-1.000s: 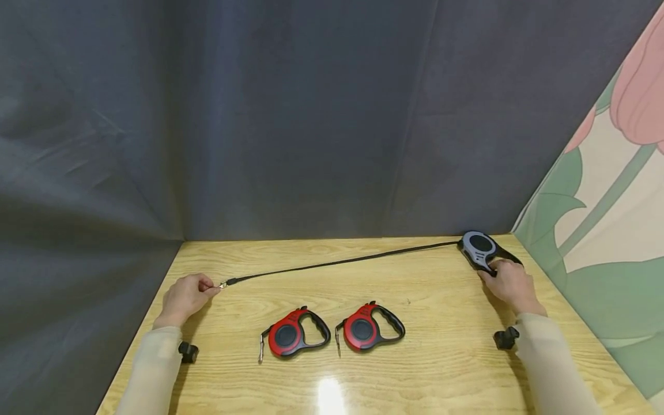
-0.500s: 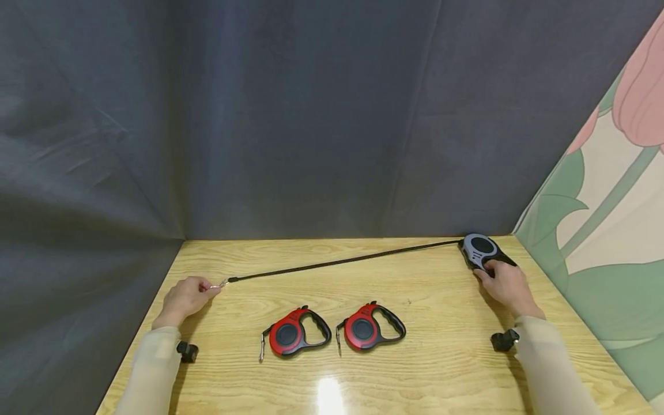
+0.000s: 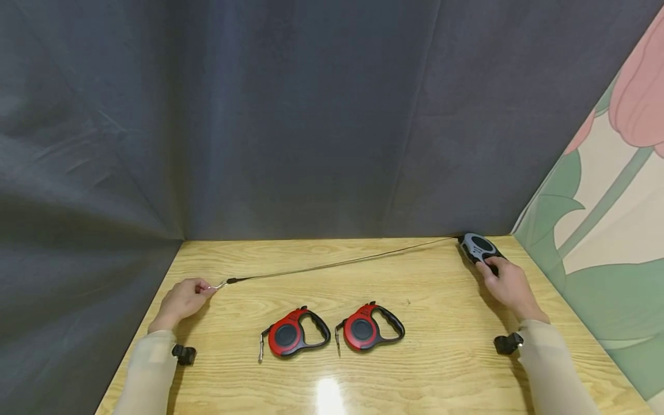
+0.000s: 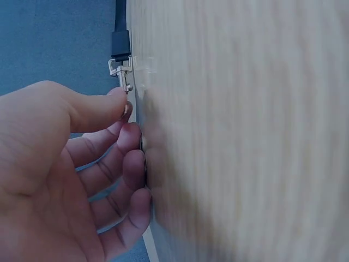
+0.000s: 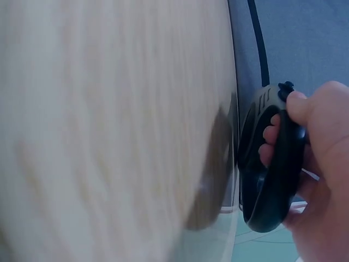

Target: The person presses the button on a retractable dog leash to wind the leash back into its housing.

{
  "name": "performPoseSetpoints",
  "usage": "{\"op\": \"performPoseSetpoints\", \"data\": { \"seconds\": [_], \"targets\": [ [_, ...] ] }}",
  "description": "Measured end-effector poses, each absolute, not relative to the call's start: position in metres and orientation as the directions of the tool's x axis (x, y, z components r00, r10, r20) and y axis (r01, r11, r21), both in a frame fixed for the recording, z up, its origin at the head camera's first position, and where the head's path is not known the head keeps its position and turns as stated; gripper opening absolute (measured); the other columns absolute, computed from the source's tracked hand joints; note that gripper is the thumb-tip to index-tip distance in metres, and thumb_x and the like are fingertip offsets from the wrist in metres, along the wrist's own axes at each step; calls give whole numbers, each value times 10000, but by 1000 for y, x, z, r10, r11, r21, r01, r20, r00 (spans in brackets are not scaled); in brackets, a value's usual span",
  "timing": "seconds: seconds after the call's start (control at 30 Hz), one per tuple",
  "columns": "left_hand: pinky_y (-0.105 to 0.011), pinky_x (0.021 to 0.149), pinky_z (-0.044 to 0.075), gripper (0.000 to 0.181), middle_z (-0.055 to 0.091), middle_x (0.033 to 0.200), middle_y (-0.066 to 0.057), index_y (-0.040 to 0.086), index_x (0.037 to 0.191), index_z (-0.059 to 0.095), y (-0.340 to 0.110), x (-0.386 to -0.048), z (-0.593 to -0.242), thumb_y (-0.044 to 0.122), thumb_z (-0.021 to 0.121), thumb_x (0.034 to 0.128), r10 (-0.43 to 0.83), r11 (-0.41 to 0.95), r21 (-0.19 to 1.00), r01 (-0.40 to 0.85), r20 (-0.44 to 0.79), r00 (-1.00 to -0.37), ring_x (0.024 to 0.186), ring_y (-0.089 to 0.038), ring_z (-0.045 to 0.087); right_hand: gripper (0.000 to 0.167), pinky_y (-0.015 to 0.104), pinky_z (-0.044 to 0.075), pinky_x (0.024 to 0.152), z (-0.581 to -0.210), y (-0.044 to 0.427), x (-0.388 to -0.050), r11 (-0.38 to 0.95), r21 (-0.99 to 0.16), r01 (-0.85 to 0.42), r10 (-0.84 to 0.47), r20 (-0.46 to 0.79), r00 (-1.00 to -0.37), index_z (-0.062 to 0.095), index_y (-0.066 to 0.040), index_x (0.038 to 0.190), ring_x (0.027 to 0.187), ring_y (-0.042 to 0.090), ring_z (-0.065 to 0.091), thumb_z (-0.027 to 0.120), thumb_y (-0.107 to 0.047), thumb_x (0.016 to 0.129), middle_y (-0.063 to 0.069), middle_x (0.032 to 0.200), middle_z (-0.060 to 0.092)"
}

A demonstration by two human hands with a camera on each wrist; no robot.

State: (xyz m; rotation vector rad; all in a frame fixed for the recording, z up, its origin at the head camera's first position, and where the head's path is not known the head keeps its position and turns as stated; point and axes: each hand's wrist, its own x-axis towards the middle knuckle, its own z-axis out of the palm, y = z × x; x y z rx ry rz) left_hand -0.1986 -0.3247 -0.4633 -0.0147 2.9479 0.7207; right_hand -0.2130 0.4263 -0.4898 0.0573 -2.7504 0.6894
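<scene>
A grey and black retractable dog leash (image 3: 480, 245) is at the back right of the table. My right hand (image 3: 510, 285) grips its black handle (image 5: 281, 169), with the fingers through the loop and the thumb by the button. From the casing a thin black strap (image 3: 342, 265) runs taut across the table to the left. My left hand (image 3: 184, 300) pinches the silver snap hook (image 4: 122, 76) at the strap's end between thumb and forefinger. Its other fingertips are close to the tabletop in the left wrist view; I cannot tell whether they touch.
Two red and black retractable leashes, a left one (image 3: 285, 336) and a right one (image 3: 361, 329), lie on the wooden table (image 3: 436, 357) between the hands. A dark grey curtain (image 3: 311, 144) stands behind, and a tulip-patterned cloth (image 3: 612, 230) hangs at the right.
My right hand has turned the grey leash, tilting the casing and shifting its handle under the hand. The strap now shows edge-on and thinner. The left hand has barely moved.
</scene>
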Motion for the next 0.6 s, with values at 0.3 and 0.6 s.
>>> {"op": "performPoseSetpoints", "data": {
  "seconds": [0.3,0.6],
  "targets": [
    [-335,679,385,272,672,904,-66,56,1046,713,-326,-196,-464,304,605,1075,-14,880,472,-54,-87,-996,785,-219,564,432,388,427,640,-487,426,-213,891,-440,-113,23,292,-956,642,90,1176,767,333,590,673,-322,1050,307,993,696],
    [-333,637,388,262,701,886,-76,48,1071,722,-318,-189,-463,278,597,1065,-73,875,477,-85,-43,-996,740,-219,584,407,404,435,653,-479,419,-208,882,-460,-101,77,352,-933,674,67,1128,785,377,616,630,-333,1068,303,963,697]
  ]
}}
